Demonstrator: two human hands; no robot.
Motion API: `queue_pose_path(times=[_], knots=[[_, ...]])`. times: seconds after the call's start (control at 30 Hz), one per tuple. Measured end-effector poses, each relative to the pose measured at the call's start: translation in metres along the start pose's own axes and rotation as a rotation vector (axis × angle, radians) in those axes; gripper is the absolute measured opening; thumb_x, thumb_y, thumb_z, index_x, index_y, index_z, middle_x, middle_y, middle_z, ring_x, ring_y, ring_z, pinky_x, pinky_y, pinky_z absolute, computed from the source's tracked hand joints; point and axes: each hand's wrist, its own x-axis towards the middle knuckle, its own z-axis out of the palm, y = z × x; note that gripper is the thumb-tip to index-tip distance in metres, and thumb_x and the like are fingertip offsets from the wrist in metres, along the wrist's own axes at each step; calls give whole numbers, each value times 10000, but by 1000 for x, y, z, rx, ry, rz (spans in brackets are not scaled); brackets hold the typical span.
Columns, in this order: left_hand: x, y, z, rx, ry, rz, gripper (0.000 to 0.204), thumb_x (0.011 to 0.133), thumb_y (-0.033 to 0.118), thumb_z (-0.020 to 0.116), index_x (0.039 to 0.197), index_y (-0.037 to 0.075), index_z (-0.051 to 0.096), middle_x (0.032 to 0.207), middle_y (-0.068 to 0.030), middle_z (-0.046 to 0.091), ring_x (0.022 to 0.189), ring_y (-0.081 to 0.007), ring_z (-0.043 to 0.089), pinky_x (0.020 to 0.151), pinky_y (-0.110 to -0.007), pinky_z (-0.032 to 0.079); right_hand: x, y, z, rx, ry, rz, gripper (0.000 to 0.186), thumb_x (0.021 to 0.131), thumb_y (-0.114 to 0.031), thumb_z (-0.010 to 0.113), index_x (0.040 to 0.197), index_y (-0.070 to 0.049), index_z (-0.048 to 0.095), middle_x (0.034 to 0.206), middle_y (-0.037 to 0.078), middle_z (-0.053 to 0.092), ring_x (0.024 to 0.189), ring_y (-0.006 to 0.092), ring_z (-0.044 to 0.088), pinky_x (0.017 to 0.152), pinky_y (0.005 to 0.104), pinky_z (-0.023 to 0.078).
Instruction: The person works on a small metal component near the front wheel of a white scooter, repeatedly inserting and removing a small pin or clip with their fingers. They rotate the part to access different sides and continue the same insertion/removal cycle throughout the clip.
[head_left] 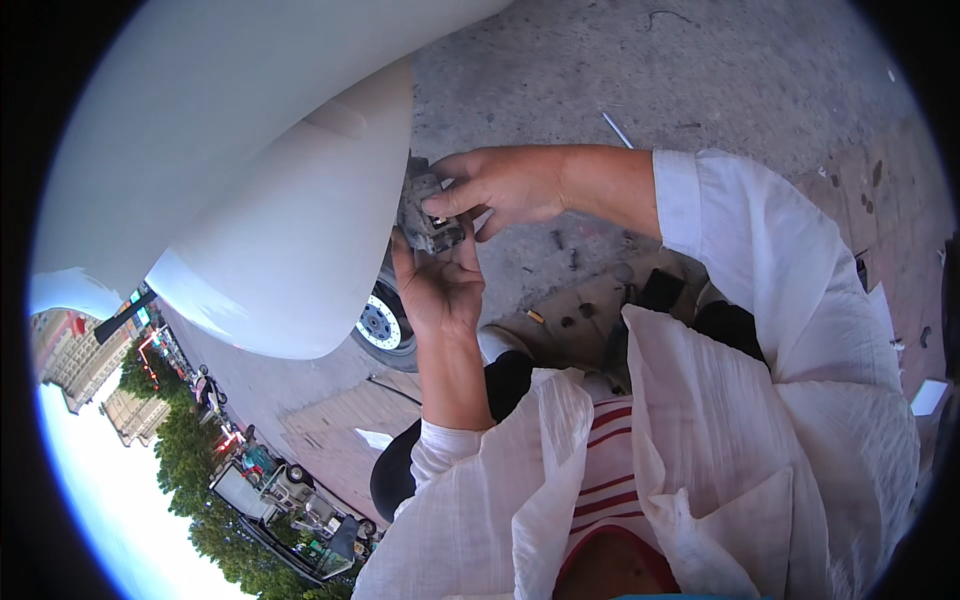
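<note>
A dirty grey metal part [430, 205] with a squarish housing is held beside the edge of a white body panel [270, 240]. My left hand [440, 285] cups it from below, fingers curled up around it and palm toward me. My right hand [500, 190] grips it from the right, thumb across its face. A wheel with a silver rim [378, 322] is partly visible behind my left wrist, below the panel.
A pale rod [617, 129] lies on the concrete above my right forearm. Small parts and a black square object [662, 290] lie on the ground near my shoes. Parked vehicles [290, 500], trees and buildings show at lower left.
</note>
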Motion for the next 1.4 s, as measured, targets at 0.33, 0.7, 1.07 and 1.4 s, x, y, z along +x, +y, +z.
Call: queue_pose_path(times=[0.33, 0.7, 1.07, 1.4], knots=[[9, -5, -2, -122, 0, -68, 455, 903, 313, 636, 1207, -11, 536, 1191, -139, 612, 1139, -306, 589, 926, -389, 559, 6, 8, 4, 253, -44, -74, 483, 929, -313, 627, 1207, 62, 503, 1131, 140, 587, 1103, 244, 564, 976, 448, 471], [16, -5, -7, -173, 1, -159, 401, 913, 315, 632, 1166, 11, 568, 1158, -109, 631, 1078, -252, 626, 944, -388, 554, 3, 3, 15, 9, 171, -74, 434, 942, -302, 614, 1161, 64, 530, 1080, 117, 592, 998, 211, 591, 862, 404, 533], [42, -6, -24, -317, -235, -397, 445, 961, 372, 472, 1222, 21, 555, 1191, -177, 611, 1070, -379, 612, 860, -392, 589, -6, 11, -3, 175, 158, -33, 536, 1001, -360, 483, 1401, -13, 397, 1207, 120, 511, 1089, 227, 512, 960, 434, 487], [46, -28, -13, -411, -286, -417, 425, 968, 348, 436, 1177, 7, 578, 1120, -163, 645, 1010, -330, 648, 801, -372, 611, -32, 8, 1, -537, 315, -90, 603, 980, -323, 541, 1439, 2, 323, 1301, 142, 508, 1205, 188, 502, 1013, 364, 441]])
